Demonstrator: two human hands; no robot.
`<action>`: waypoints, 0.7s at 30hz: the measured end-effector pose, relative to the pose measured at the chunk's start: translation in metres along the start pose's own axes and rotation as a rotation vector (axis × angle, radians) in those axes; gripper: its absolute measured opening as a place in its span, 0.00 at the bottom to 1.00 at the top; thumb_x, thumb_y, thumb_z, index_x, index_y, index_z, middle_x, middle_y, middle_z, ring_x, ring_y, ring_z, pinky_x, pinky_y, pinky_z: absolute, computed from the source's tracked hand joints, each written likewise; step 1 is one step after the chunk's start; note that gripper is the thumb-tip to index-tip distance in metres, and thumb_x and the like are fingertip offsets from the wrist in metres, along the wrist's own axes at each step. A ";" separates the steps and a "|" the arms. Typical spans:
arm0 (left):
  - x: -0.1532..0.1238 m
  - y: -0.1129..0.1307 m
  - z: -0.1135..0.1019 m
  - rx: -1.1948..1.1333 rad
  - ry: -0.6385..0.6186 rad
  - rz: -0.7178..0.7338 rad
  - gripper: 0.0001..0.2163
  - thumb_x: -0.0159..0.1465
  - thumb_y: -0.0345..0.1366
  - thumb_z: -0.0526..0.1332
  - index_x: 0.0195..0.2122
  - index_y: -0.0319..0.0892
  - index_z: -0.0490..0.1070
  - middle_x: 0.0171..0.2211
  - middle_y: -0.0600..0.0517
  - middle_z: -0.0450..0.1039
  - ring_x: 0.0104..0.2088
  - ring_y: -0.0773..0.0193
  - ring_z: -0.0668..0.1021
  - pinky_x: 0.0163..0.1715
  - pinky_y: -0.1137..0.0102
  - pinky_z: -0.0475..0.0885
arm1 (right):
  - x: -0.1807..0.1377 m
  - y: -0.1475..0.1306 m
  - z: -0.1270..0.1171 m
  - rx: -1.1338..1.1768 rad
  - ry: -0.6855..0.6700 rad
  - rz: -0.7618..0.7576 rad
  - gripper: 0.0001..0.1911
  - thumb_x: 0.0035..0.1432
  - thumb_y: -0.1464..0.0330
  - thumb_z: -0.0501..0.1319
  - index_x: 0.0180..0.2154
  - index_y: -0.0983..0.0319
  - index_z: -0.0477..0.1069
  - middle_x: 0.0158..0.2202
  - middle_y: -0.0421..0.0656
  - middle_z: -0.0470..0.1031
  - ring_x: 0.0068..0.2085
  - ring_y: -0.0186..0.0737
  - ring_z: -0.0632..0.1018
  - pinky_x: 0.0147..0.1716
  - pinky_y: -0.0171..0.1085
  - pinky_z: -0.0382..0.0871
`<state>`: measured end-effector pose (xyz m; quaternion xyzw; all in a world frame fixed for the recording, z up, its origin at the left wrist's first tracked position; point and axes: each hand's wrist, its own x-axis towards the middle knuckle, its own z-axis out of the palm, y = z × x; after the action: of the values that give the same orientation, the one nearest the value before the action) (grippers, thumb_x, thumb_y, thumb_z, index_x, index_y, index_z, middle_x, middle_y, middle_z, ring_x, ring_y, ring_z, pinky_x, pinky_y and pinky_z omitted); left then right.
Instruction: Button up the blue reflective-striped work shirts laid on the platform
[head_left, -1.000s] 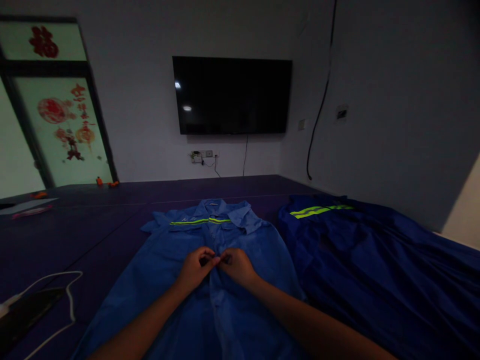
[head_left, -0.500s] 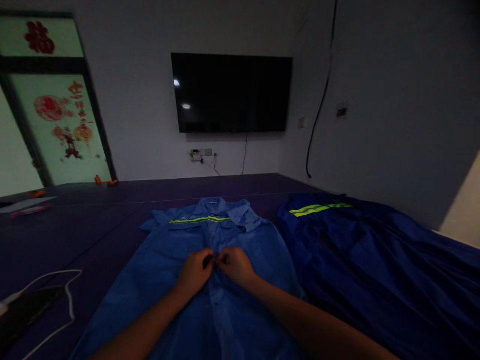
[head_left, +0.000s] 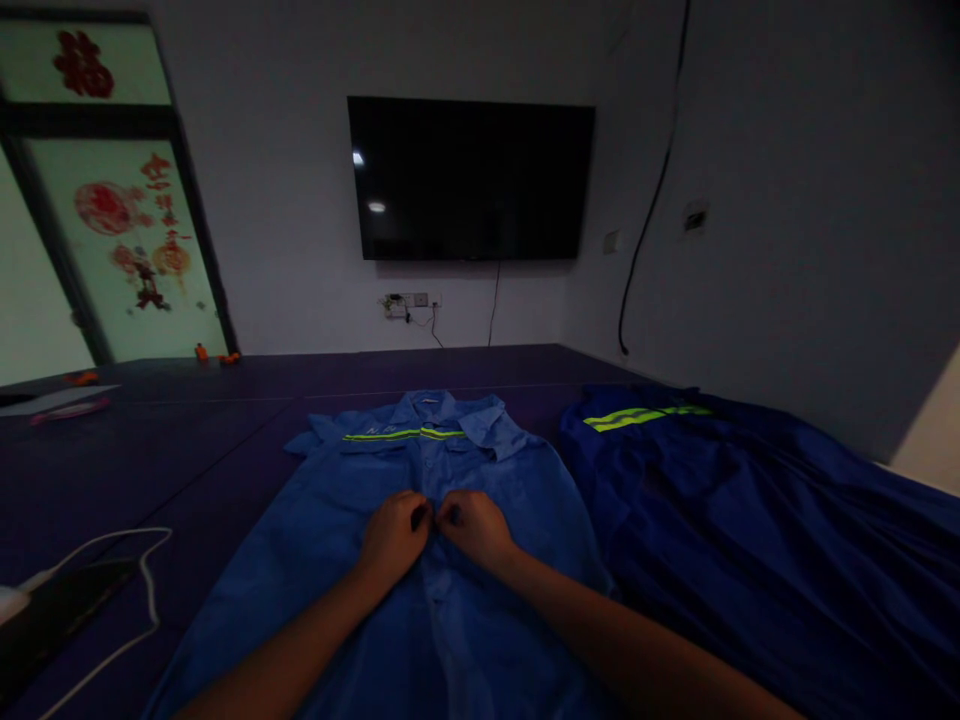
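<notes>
Thumb of left hand (head_left: 394,537) has drawn back from right hand (head_left: 478,527) since a second ago. Blue shirt (head_left: 442,625) lies directly beneath both hands' curled fingers; whether they clamp cloth, I can't tell.

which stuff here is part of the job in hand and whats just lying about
In use:
- light blue shirt, spread out, its front pinched near the middle
- left hand and right hand, fingers at that front

Lying about:
- dark blue garment, right of the shirt
- white cable and dark flat object, near left
- small orange objects, far left
</notes>
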<state>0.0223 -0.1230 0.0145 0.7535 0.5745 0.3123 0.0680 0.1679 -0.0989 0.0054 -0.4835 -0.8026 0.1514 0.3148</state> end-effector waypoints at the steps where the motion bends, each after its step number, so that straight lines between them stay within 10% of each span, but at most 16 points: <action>1: 0.000 0.000 0.000 -0.008 -0.001 -0.009 0.07 0.56 0.28 0.54 0.26 0.40 0.71 0.26 0.51 0.71 0.28 0.65 0.72 0.29 0.73 0.61 | 0.000 0.000 0.000 -0.002 0.002 -0.001 0.07 0.47 0.70 0.57 0.27 0.59 0.74 0.28 0.39 0.77 0.29 0.35 0.75 0.26 0.30 0.60; 21: 0.005 -0.011 0.001 -0.239 -0.011 -0.102 0.09 0.52 0.31 0.55 0.24 0.39 0.74 0.25 0.49 0.76 0.28 0.63 0.75 0.28 0.72 0.66 | 0.000 0.000 -0.001 0.033 -0.006 0.003 0.05 0.48 0.68 0.59 0.26 0.58 0.74 0.27 0.39 0.77 0.28 0.34 0.75 0.25 0.30 0.59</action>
<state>0.0142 -0.1143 0.0105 0.7114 0.5705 0.3706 0.1763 0.1687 -0.0993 0.0058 -0.4789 -0.8003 0.1664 0.3201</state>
